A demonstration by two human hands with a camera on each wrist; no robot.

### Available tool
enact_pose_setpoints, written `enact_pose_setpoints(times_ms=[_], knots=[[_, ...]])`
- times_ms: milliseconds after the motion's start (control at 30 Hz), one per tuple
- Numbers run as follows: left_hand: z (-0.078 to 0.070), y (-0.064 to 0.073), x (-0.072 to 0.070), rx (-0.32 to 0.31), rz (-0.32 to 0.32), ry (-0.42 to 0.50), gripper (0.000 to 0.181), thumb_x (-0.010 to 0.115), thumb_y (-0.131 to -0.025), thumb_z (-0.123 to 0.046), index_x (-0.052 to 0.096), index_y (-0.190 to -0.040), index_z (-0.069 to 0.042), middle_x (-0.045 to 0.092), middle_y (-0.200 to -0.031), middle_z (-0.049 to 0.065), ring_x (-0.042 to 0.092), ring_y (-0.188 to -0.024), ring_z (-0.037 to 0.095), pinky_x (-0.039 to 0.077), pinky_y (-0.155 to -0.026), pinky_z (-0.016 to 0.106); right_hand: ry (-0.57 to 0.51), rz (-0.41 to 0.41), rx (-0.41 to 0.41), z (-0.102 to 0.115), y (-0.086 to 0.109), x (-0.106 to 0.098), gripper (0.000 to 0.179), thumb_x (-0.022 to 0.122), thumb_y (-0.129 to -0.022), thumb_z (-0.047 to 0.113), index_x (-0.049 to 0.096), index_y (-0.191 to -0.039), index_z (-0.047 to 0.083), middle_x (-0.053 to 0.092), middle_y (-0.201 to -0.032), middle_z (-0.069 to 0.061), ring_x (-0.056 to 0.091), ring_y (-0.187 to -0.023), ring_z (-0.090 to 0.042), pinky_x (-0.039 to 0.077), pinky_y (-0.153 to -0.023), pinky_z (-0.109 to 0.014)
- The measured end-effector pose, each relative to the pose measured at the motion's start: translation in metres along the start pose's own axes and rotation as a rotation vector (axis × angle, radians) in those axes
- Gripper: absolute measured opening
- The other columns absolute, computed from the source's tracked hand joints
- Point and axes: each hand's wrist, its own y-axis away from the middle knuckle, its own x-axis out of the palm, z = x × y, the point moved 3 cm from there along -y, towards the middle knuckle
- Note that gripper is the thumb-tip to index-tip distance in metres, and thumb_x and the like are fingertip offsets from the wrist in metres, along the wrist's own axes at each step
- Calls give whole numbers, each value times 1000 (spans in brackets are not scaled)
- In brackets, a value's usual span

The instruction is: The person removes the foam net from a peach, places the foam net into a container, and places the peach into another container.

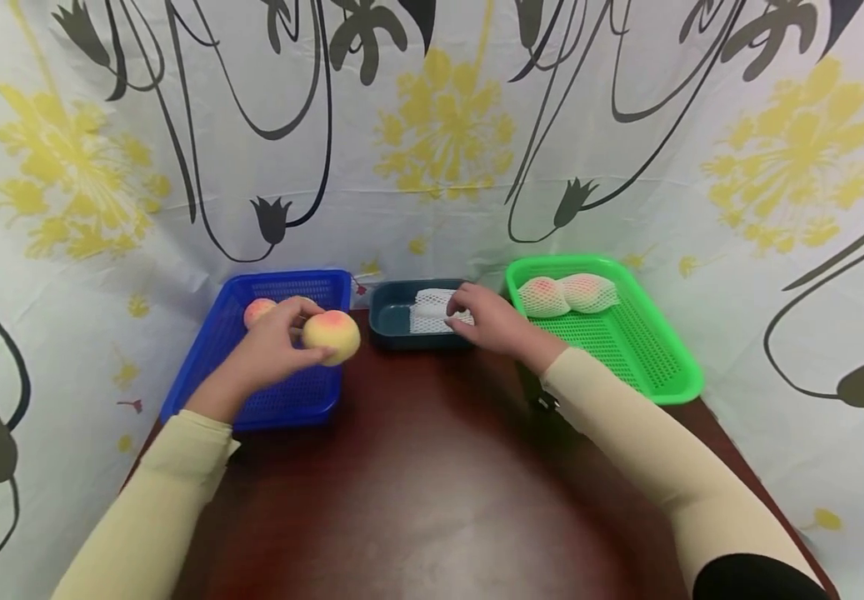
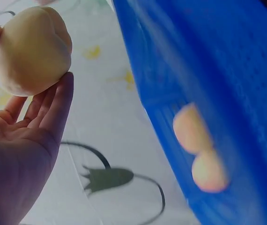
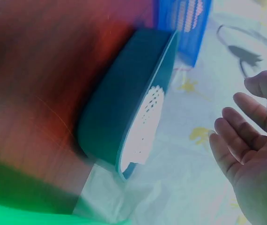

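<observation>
My left hand [image 1: 270,346] grips a yellow peach with a red blush [image 1: 332,336] between thumb and fingers, raised above the right side of the blue basket [image 1: 315,396]. In the left wrist view the peach [image 2: 33,51] is bare, its crease showing. My right hand [image 1: 495,321] hovers over the dark teal tray [image 1: 389,318], fingers loosely bent and holding nothing. White foam fruit nets [image 1: 427,310] lie in that tray. The right wrist view shows the hand [image 3: 250,140] apart from the nets [image 3: 145,126].
More peaches [image 1: 259,312] lie at the back of the blue basket, partly hidden by my left hand. A green basket [image 1: 675,367] on the right holds two peaches in foam nets [image 1: 589,293]. A patterned cloth [image 1: 432,225] hangs behind the brown table [image 1: 417,467].
</observation>
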Motion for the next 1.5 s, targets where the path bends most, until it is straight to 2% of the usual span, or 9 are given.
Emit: enact_pose_setpoints(times_ms=[133, 300, 467, 667, 900, 1100, 1233, 1333, 1500], knots=[[15, -1, -24, -83, -30, -93, 58, 93, -93, -28, 60, -132, -1, 66, -138, 21, 69, -120, 40, 60, -95, 53, -65, -50, 7, 12, 30, -6, 15, 75, -106, 17, 70, -116, 6, 68, -113, -9, 65, -108, -28, 56, -97, -46], [45, -4, -46, -191, -49, -170, 62, 91, -93, -39, 57, -128, -2, 66, -133, 24, 67, -123, 42, 56, -95, 54, -89, -109, -8, 27, 61, -11, 15, 79, -103, 14, 69, -113, 7, 68, -108, -10, 64, -99, -30, 56, -89, -44], [71, -7, -61, -230, -41, -237, 64, 87, -96, -43, 57, -130, 2, 69, -129, 29, 67, -117, 43, 53, -93, 53, -103, -163, -25, 34, 79, -14, 21, 80, -102, 13, 68, -117, 6, 70, -109, -12, 65, -98, -30, 56, -89, -45], [91, -12, -76, -277, -41, -312, 64, 84, -97, -48, 59, -124, 4, 70, -122, 29, 65, -106, 42, 51, -87, 50, -116, -162, -5, 37, 89, -15, 25, 81, -103, 16, 68, -121, 4, 69, -112, -7, 64, -98, -23, 57, -88, -43], [106, -15, -85, -357, -13, -339, 67, 81, -97, -52, 60, -120, 7, 68, -118, 28, 63, -103, 42, 52, -84, 49, -126, -163, 2, 36, 95, -14, 23, 81, -103, 17, 69, -119, 6, 69, -111, -4, 63, -98, -20, 57, -86, -43], [122, -21, -87, -398, 5, -375, 58, 83, -96, -48, 60, -106, 4, 66, -101, 19, 59, -94, 38, 48, -78, 43, -135, -152, 2, 37, 98, -12, 23, 81, -103, 18, 68, -118, 7, 68, -110, -1, 62, -98, -17, 58, -86, -40], [133, -27, -86, -422, 25, -381, 70, 84, -94, -46, 58, -118, 14, 66, -111, 32, 62, -102, 47, 53, -87, 55, -136, -148, 12, 38, 99, -11, 22, 82, -102, 17, 68, -117, 11, 67, -109, 1, 62, -97, -17, 57, -85, -39], [164, -37, -87, -441, 74, -398, 85, 85, -89, -54, 60, -125, 18, 67, -119, 37, 64, -106, 50, 54, -92, 60, -133, -151, 3, 40, 100, -12, 20, 82, -102, 18, 68, -116, 12, 68, -109, 1, 62, -97, -17, 57, -85, -39], [251, -63, -87, -464, 155, -461, 85, 87, -77, -74, 74, -106, 4, 74, -101, 21, 67, -89, 37, 55, -76, 49, -131, -149, -8, 42, 102, -13, 20, 81, -103, 19, 69, -116, 9, 68, -109, 2, 62, -97, -17, 57, -86, -39]])
